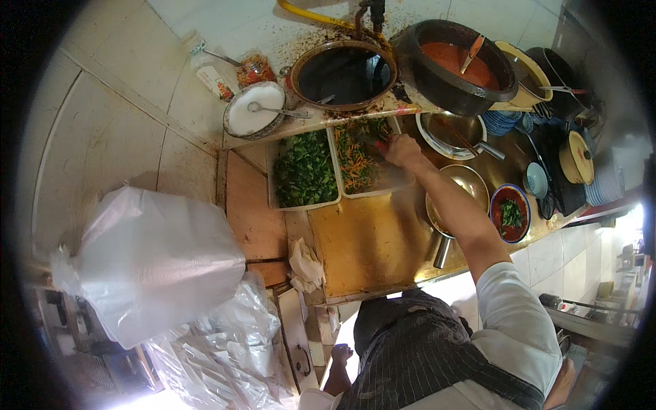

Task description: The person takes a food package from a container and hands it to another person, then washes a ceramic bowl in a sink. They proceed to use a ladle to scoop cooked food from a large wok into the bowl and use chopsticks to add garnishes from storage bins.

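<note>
My right hand (404, 150) reaches out over a clear tub (374, 193) of shredded carrot (355, 160) and greens. Its fingers are closed around a utensil with a red handle (383, 146); the working end is lost among the vegetables. To the left of that stands a second tub, full of chopped green leaves (305, 167). Down by the apron, my left hand (342, 353) hangs below the counter edge, fingers curled in, with nothing seen in it. Under my right forearm lies a metal pan (459, 179), beside a bowl of red broth topped with greens (510, 213).
On the back ledge stand a bowl of white powder (254, 113), a pot of dark liquid (345, 72) and a black pot of red sauce (456, 63). Another pan (451, 140) sits behind my forearm. Plastic bags (160, 256) hang at left; a crumpled cloth (305, 265) lies nearby.
</note>
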The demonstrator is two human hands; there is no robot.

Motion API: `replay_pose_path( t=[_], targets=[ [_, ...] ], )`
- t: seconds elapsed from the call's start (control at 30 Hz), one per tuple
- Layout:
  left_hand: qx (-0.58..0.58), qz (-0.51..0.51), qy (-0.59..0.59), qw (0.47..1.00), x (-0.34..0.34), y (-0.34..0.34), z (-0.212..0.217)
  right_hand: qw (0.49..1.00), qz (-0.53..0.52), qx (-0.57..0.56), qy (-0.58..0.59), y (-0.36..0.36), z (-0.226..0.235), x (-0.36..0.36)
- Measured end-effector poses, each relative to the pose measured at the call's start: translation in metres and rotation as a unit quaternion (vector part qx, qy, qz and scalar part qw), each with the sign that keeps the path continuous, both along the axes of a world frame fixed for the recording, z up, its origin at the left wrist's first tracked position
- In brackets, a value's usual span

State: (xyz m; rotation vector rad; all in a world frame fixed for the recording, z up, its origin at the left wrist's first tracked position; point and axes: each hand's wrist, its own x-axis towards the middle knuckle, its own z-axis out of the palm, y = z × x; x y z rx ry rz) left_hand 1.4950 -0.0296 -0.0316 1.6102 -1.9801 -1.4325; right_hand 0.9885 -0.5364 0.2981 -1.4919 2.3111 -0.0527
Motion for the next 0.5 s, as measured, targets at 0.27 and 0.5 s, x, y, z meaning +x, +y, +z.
replay_pose_path(
  t=[0.27, 0.5],
  targets=[
    [0.239, 0.198, 0.19, 0.931, -0.006, -0.062, -0.009, 0.999, 0.01, -0.046, -0.005, 0.015, 0.006, 0.02],
    [0.016, -0.011, 0.04, 0.999, -0.025, -0.126, 0.014, 0.996, -0.013, -0.011, -0.092, 0.079, 0.07, 0.02]
  ],
)
